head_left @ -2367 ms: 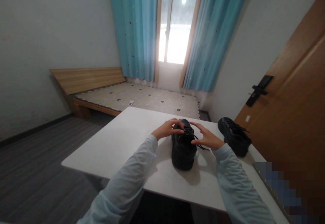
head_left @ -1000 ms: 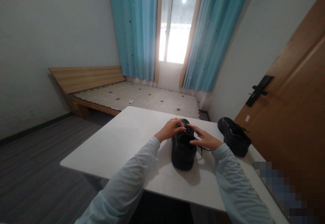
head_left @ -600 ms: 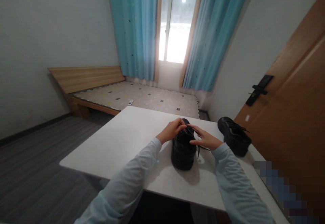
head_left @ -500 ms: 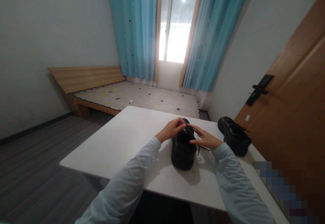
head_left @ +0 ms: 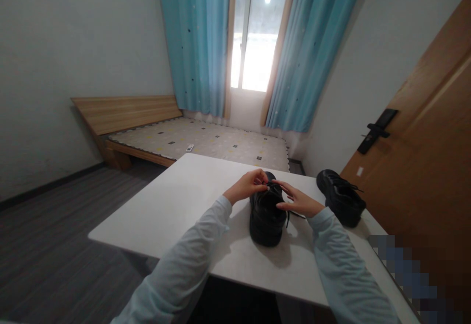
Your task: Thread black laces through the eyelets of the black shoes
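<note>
A black lace-up shoe (head_left: 265,228) stands upright on the white table (head_left: 147,206), its heel towards me. My left hand (head_left: 250,186) is at the left of the shoe's throat, thumb and fingers pinched together on the black shoelace (head_left: 271,185). On the other side, my right hand (head_left: 298,200) has its fingers stretched forward to the lacing and its thumb apart, near the shoe's opening. Loose lace hangs down the shoe's right side onto the tabletop. A second black shoe (head_left: 342,199) sits farther right, untouched, with its laces on top.
Beyond the table is a bed with a patterned mattress (head_left: 213,137), and a small white remote (head_left: 190,148) lies on it. A wooden door (head_left: 423,133) with a black handle (head_left: 378,131) rises at the right. Blue curtains (head_left: 202,44) flank the window.
My left thumb and fingers have shifted slightly at the lacing. My right hand and both shoes stay nearly where they were; the view has moved a little.
</note>
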### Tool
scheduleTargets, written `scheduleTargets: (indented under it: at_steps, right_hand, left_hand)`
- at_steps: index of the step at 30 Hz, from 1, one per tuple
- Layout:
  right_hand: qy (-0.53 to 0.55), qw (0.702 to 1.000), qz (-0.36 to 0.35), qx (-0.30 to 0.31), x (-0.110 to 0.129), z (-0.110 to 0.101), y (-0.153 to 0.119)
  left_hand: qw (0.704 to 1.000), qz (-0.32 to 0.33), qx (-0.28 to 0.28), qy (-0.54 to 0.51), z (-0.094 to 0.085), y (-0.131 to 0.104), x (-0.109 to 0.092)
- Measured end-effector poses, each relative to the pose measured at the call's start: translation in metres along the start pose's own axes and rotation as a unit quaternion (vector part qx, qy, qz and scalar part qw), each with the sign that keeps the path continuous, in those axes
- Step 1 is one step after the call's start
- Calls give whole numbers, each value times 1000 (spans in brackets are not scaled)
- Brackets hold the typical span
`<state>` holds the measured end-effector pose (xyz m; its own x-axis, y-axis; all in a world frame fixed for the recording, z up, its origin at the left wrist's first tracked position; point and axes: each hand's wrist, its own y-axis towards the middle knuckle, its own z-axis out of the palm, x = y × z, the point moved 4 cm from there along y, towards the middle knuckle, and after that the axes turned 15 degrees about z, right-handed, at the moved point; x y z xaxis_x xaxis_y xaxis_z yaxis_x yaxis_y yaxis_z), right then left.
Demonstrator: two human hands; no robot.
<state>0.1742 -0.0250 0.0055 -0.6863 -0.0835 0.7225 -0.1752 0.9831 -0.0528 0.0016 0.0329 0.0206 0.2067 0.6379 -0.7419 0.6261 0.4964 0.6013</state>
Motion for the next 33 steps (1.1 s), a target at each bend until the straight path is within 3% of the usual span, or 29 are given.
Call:
scheduleTargets:
  at_steps: [6,9,14,19,22,26,29,33]
  right_hand:
    - [-3,1000,0,2,2,0,-1]
    - [-4,1000,-1,1,2,0,-1]
    - [0,1000,3,1,2,0,0]
    - [-3,1000,15,2,6,-1,-2]
    - [-3,1000,24,7,5,0,-2]
    - [-1,999,33,14,0,0,-2]
    - [2,999,37,18,-3,1,-1]
    - [11,999,36,22,-3,1,-2]
  left_hand:
    - [999,-3,-14,37,-6,-1,2]
    - [993,15,-24,115,-12,0,1]
    - [964,44,-29,262,-15,-2,-1]
    - [934,-5,-32,355,-16,-4,-1]
    - [950,-35,-58,306,-19,-3,1]
    - [987,-102,-77,97,-17,-3,5]
    - [986,-143,-67,-48,-11,-5,5]
    - [985,-131,-71,-92,-9,-6,3]
